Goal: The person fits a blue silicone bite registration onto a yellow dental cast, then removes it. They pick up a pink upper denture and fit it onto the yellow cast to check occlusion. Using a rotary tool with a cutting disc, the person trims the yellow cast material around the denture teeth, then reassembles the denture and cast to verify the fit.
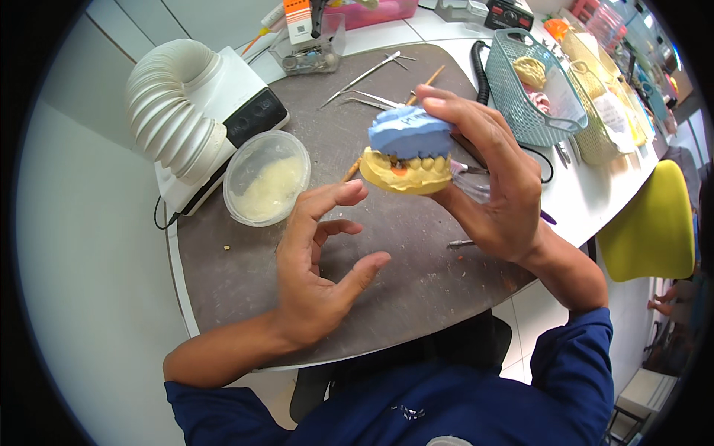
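Observation:
My right hand grips a dental cast held up above the desk mat. The cast's upper half is blue and its lower half is yellow, with the teeth of both meeting. A small orange patch marks the lower half's front. Fingers run over the top while the thumb supports the underside. To the cast's left, my left hand is held with fingers curved and thumb apart, nothing between them. Behind the cast lie tweezers, a metal instrument and a wooden-handled tool, partly hidden.
A clear tub of pale material stands left of my hands, beside a white machine with a ribbed hose. A teal basket holds another cast. Further right are a yellow basket and a lime chair.

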A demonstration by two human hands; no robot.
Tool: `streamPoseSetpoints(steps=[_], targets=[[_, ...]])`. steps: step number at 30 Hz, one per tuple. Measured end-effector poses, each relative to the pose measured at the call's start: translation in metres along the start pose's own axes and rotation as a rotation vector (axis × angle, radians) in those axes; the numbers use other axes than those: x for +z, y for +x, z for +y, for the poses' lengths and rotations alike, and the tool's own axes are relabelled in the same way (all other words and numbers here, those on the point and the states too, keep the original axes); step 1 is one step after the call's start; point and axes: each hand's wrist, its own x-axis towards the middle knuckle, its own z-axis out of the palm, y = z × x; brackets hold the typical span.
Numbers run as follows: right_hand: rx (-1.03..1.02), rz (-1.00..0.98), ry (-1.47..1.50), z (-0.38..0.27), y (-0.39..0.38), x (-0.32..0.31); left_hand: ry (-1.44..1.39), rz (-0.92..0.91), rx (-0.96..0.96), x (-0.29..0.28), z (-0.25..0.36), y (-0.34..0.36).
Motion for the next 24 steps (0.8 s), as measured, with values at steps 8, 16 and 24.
streamPoseSetpoints(steps=[8,16,24], targets=[[0.067,0.023,0.076,0.002,-0.007,0.003,0.039,-0.069,0.040,-0.002,-0.003,0.001],[-0.026,-0.108,0.107,-0.012,-0.006,0.010,-0.111,0.129,0.128,0.002,0.001,0.004],[0.049,-0.135,0.234,-0.028,-0.006,0.020,0.041,0.052,0.176,-0.008,0.001,0.003]])
